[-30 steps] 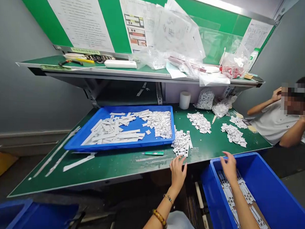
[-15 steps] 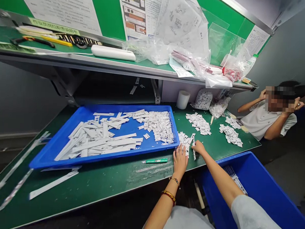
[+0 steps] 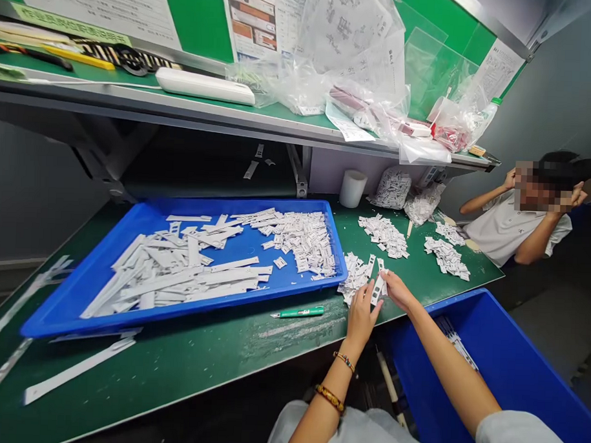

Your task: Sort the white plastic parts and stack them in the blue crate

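A narrow white strip with dark cut-outs (image 3: 378, 284) is held in my right hand (image 3: 398, 291), whose thumb and fingers pinch its right side. Just left of it, my left hand (image 3: 362, 317) has its thumb and fingers apart around the strip's lower end; whether they touch it is hard to tell. Small white pieces (image 3: 352, 275) lie heaped beyond my left fingertips. Another cut-out strip (image 3: 370, 266) rests at this heap. A green craft knife (image 3: 299, 312) lies on the bench to the left.
A blue tray (image 3: 186, 308) holds long white strips and small pieces. More piles of pieces (image 3: 383, 236) lie on the green bench (image 3: 188, 366). A blue bin (image 3: 513, 378) stands at the right below the edge. Another person (image 3: 506, 222) sits beyond the bench.
My left hand has come off the heap of small pieces to the strip. My right hand has moved slightly right, turning the strip so its cut-out face shows. The view has shifted a little.
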`<action>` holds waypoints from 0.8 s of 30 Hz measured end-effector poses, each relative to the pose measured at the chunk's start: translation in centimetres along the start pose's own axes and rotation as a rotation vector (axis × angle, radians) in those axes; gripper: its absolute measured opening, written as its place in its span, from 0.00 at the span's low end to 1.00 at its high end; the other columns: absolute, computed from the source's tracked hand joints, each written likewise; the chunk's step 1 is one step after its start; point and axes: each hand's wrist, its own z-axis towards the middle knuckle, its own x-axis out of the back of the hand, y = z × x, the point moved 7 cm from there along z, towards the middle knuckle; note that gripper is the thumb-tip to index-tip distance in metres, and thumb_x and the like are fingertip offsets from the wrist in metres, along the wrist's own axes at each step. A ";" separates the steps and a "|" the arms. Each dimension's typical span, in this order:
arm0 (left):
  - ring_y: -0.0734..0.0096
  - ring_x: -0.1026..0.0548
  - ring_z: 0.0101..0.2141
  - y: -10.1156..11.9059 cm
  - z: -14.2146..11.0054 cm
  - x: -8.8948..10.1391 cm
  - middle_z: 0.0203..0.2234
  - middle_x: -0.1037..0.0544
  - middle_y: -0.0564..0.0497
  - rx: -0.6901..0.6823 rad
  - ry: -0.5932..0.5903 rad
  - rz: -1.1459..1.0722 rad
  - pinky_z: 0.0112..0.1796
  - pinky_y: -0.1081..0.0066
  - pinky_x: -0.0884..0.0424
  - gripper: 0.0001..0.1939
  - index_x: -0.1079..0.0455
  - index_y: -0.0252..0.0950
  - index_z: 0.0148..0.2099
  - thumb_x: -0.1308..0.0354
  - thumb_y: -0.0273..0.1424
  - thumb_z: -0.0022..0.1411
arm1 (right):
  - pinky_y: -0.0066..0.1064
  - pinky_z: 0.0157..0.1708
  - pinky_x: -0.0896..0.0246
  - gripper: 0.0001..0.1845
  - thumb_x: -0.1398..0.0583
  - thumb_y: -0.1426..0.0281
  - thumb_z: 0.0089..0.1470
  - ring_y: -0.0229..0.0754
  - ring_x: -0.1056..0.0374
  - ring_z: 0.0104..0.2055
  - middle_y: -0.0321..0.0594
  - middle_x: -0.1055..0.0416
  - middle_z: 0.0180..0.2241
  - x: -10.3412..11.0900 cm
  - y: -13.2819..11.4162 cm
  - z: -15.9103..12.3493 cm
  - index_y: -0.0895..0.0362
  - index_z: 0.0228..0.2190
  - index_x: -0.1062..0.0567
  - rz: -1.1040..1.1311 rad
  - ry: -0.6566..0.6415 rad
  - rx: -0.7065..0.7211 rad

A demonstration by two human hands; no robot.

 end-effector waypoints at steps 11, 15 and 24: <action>0.75 0.34 0.18 -3.2 1.4 -0.6 0.15 0.34 0.55 0.480 -0.008 -0.760 0.23 0.74 0.34 0.29 0.31 0.34 0.30 0.57 0.55 0.65 | 0.22 0.17 0.62 0.25 0.34 0.52 0.45 0.28 0.55 0.18 0.24 0.43 0.23 0.7 -0.9 -3.1 0.51 0.40 0.34 0.275 0.006 -0.033; 0.75 0.30 0.23 -4.4 1.3 -0.5 0.25 0.25 0.49 0.530 0.045 -0.801 0.25 0.74 0.32 0.31 0.27 0.33 0.37 0.52 0.58 0.60 | 0.24 0.18 0.53 0.25 0.34 0.60 0.47 0.27 0.50 0.19 0.29 0.34 0.30 0.5 -1.2 -4.1 0.50 0.48 0.29 0.238 -0.049 -0.010; 0.61 0.24 0.43 -2.7 1.1 -1.9 0.41 0.22 0.43 0.482 0.144 -0.721 0.47 0.60 0.28 0.22 0.23 0.35 0.46 0.47 0.46 0.63 | 0.35 0.48 0.36 0.38 0.28 0.61 0.36 0.46 0.32 0.51 0.44 0.29 0.49 0.1 -1.1 -6.0 0.52 0.52 0.27 0.477 -0.294 -0.089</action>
